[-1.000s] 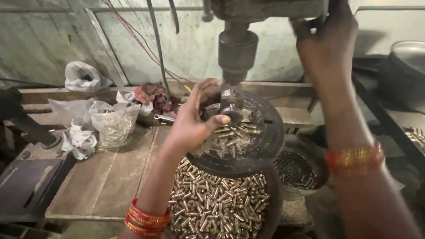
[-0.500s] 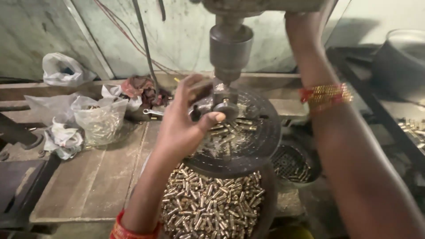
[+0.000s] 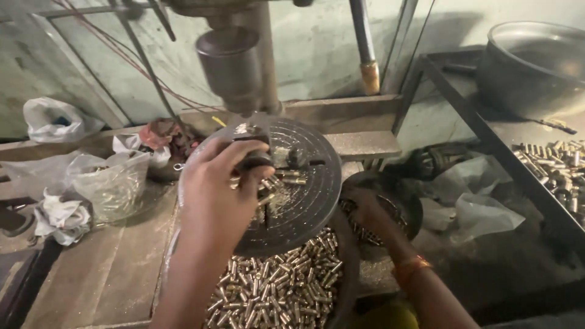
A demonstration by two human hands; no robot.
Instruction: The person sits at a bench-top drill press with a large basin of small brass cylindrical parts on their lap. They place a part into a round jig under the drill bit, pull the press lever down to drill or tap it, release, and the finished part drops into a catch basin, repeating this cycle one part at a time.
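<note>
My left hand (image 3: 216, 195) rests on the round slotted drill table (image 3: 304, 201), its fingers curled around a small dark holder (image 3: 259, 159) under the drill spindle (image 3: 234, 67). Several short brass pieces (image 3: 277, 183) lie loose on the table by my fingertips. My right hand (image 3: 368, 213) is low at the right, inside a dark round perforated bowl (image 3: 405, 204) of small brass pieces; its fingers are hidden among them. Below the table sits a pan heaped with brass pieces (image 3: 280, 286).
Clear plastic bags (image 3: 106, 186) and crumpled rags (image 3: 58, 216) lie on the wooden bench at the left. At the right, a metal rack (image 3: 487, 131) carries a large metal basin (image 3: 536, 61) and more brass pieces (image 3: 557, 161). The feed handle (image 3: 368, 73) hangs behind the table.
My right hand has come down from the drill's handle overhead into the perforated bowl at the right. The left hand stays at the holder on the table. The view has swung right.
</note>
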